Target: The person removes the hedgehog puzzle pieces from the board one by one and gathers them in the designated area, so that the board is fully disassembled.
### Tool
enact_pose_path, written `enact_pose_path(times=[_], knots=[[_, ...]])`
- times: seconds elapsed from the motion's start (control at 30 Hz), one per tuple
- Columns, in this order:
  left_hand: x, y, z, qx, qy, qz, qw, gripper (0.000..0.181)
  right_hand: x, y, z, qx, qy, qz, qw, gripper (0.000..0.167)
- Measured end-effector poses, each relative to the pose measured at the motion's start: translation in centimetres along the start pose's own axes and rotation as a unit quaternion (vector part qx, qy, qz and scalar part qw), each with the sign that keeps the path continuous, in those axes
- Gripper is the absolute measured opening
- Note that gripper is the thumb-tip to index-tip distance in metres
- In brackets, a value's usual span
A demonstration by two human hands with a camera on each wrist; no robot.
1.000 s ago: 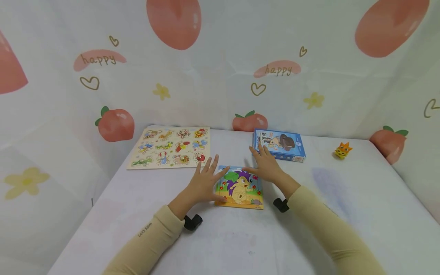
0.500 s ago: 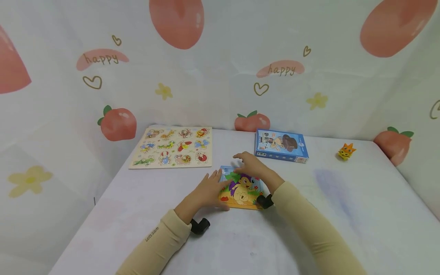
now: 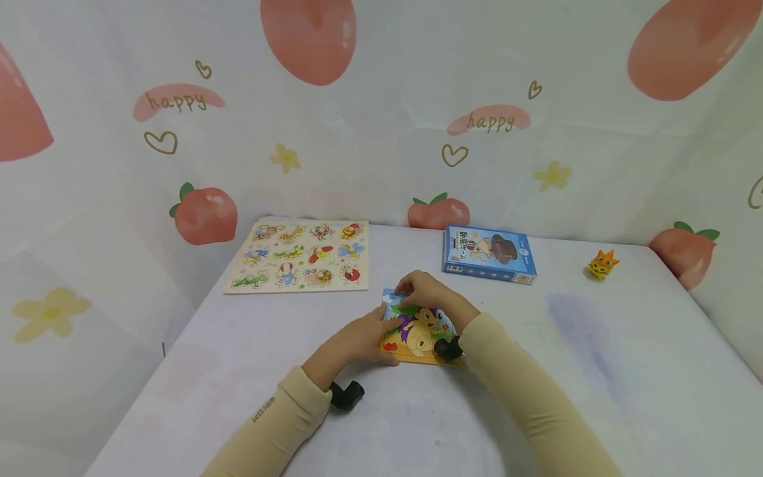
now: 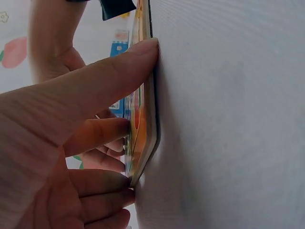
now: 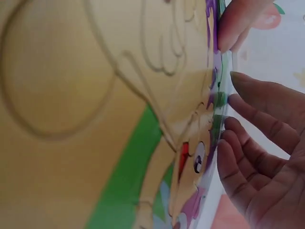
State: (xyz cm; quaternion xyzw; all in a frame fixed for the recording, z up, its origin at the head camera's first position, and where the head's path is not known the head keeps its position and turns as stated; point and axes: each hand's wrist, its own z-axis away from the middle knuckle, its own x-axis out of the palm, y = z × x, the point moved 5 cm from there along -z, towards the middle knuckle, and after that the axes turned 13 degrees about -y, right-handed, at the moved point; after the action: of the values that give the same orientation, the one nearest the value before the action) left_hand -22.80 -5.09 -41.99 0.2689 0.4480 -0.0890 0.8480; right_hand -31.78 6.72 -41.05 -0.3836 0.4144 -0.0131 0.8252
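Hedgehog puzzle (image 3: 424,338) lies flat near the middle of the white-covered table (image 3: 393,424), with both hands at it. The left hand (image 3: 359,338) has its thumb out along the near edge and its fingers spread fairly straight at the left side; it touches the corner without curling round it. The right hand (image 3: 432,291) bends over the upper left part, thumb and fingers loosely curled with their tips at the surface; whether they pinch a piece cannot be told.

Several things cover parts of the picture: the right hand hides much of the upper edge, and the black device (image 3: 448,349) at the right wrist blocks the lower right corner from above. A second black device (image 3: 347,395) sits under the left wrist, just beside the puzzle and apart from it.

Farther back on the left lies a wooden board (image 3: 303,265) with rows of small insects and other creatures. Behind the right hand, well apart from that board, rests a blue box (image 3: 489,255) showing a brown hat. Right of the box stands a small orange and yellow toy (image 3: 603,264). Behind everything hangs a peach-print cloth (image 3: 369,152).
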Motion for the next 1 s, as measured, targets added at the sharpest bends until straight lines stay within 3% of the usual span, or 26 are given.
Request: enact_pose_path(times=[0.7, 1.0], knots=[[0.11, -0.05, -0.05, 0.004, 0.0, -0.001, 1.0, 0.075, 0.63, -0.09, -0.47, 0.042, 0.001, -0.049, 0.9979, 0.025], [0.2, -0.05, 0.08, -0.003, -0.004, 0.004, 1.0, 0.075, 0.28, 0.07, 0.25, 0.009, 0.046, -0.077, 0.9959, 0.023]])
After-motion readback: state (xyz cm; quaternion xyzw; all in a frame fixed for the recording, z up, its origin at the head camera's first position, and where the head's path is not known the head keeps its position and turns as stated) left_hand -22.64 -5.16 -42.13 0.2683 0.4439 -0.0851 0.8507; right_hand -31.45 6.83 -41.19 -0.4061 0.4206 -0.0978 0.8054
